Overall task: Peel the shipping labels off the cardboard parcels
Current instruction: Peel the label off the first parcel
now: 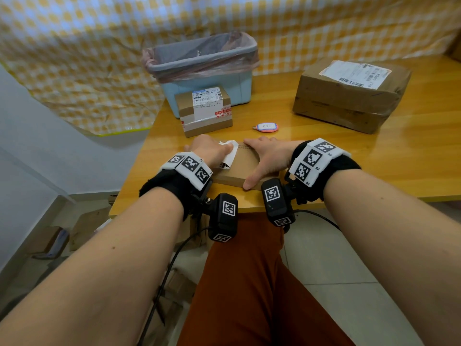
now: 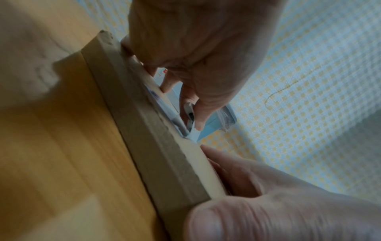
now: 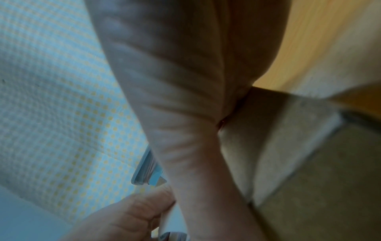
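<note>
A flat cardboard parcel (image 1: 239, 168) lies near the table's front edge between my hands. Its white shipping label (image 1: 230, 152) is partly lifted and curled up off the left end. My left hand (image 1: 219, 147) pinches the lifted label (image 2: 190, 119) between thumb and fingers (image 2: 198, 104). My right hand (image 1: 264, 158) lies flat across the parcel's right half, with its thumb (image 2: 216, 220) against the near edge. A small box (image 1: 207, 121) and a large box (image 1: 349, 101) stand farther back, each with a label stuck on.
A light blue bin (image 1: 204, 83) lined with a plastic bag stands at the back of the wooden table (image 1: 374, 166), behind the small box. A pink key tag (image 1: 265, 127) lies just beyond the flat parcel. A chequered cloth hangs behind the table.
</note>
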